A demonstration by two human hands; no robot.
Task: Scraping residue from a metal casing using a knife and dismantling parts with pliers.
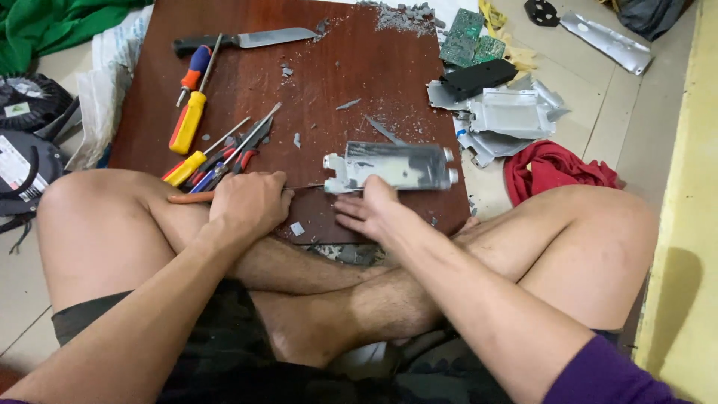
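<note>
**Prying at a metal case on a board**

Holding a thin tool (224, 196) in a closed fist, the left hand (250, 203) aims its tip toward the metal case (390, 166), probably to pry it. The right hand (368, 212) lies open, fingers pressing the case's near edge so it does not slide. The case rests on the brown board (336, 67). Screwdrivers (188, 120) wait at left.
</note>
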